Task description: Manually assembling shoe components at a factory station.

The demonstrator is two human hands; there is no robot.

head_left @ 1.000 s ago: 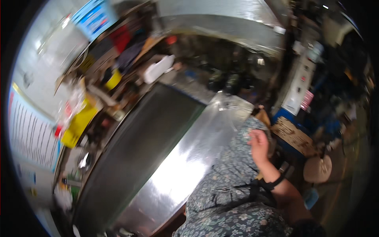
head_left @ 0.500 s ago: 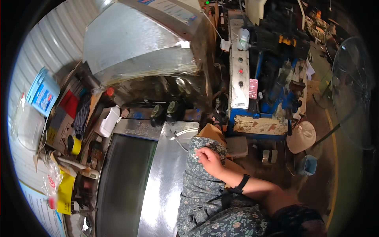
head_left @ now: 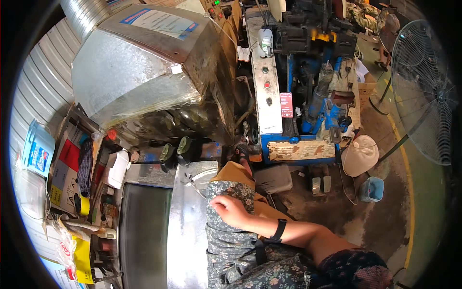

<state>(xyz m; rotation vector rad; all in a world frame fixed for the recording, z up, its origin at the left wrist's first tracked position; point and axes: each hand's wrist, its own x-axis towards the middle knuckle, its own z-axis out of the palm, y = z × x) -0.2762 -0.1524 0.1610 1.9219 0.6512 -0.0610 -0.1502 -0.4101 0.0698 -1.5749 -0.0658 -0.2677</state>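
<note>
My right hand (head_left: 228,210) rests over the dark floral apron (head_left: 231,250) across my lap, its fingers curled closed. Its palm is hidden, so I cannot tell whether something small is in it. A black band (head_left: 278,230) circles the wrist. My left hand is not in view. Just left of the apron lies a shiny metal plate (head_left: 185,231), and beyond that a dark belt-like surface (head_left: 144,236). Two dark rounded objects (head_left: 176,155) stand at the plate's far end.
A metal hood (head_left: 134,77) stands at the far left. Ahead is a blue machine (head_left: 301,151) with a button panel (head_left: 267,86). On the right are two pedals (head_left: 321,185), a pale jug (head_left: 361,155), a blue bin (head_left: 371,189) and a large fan (head_left: 423,91). Clutter lines a left shelf (head_left: 103,192).
The view has shifted, so the machine, hood and my lap appear further left and more of the fan shows. My right hand stays curled over the apron.
</note>
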